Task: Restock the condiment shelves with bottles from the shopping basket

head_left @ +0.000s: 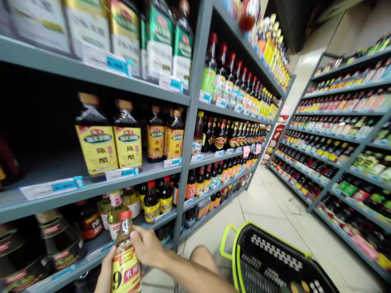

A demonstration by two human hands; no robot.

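A glass bottle with a red cap and a yellow label marked 9° (126, 266) stands upright between my two hands, low in the view. My left hand (105, 270) holds its left side. My right hand (148, 246) grips it near the shoulder, with the thumb against the glass. Behind the bottle is a lower shelf (100, 252) with a pink-capped bottle (114, 213) and red-capped bottles (152, 203).
A black basket with a lime-green rim (236, 260) sits on the tiled floor (259, 203) at the lower right, with some items inside. A grey shelf post (191, 101) rises ahead. Across the aisle is another stocked shelf unit (336, 165). My knee (203, 258) shows near the basket.
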